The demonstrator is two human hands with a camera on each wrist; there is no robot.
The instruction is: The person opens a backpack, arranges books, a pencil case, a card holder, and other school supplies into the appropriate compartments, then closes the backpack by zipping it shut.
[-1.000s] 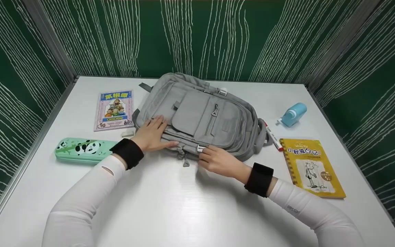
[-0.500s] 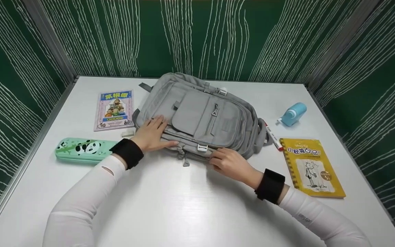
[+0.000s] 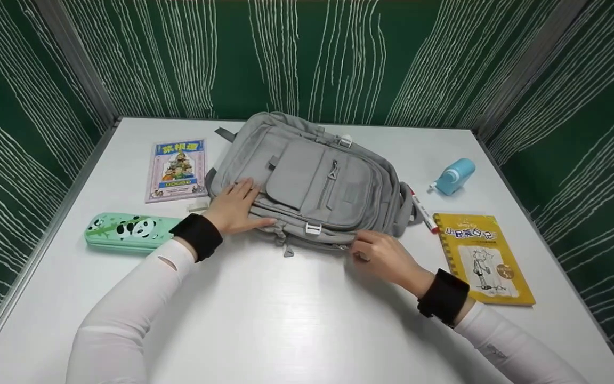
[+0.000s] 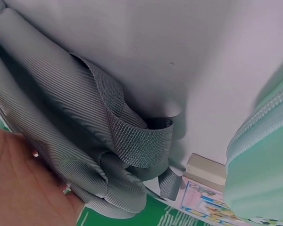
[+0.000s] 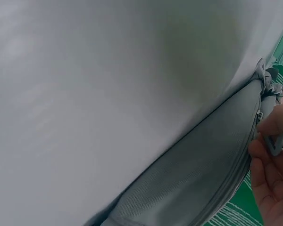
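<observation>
A grey backpack (image 3: 296, 176) lies on its back on the white table, front pockets facing up. My left hand (image 3: 233, 209) rests spread on its lower left part, thumb pointing right along the near side. At the near right edge my right hand (image 3: 384, 256) pinches a zipper pull (image 5: 275, 143), a grey triangular loop that shows between thumb and fingers in the right wrist view. Another triangular zipper pull (image 3: 289, 251) hangs at the near edge between the hands. A white buckle (image 3: 313, 229) sits on the side strap, left of my right hand.
Left of the bag lie a green panda pencil case (image 3: 126, 232), a pink comic book (image 3: 177, 170) and a small whitish block (image 3: 198, 206). To its right are a red-and-white marker (image 3: 424, 210), a yellow book (image 3: 484, 260) and a blue bottle (image 3: 455, 176) on its side.
My right hand has slid right along the backpack's near edge, from beside the white buckle toward the bag's top end. The left hand stays in place on the bag.
</observation>
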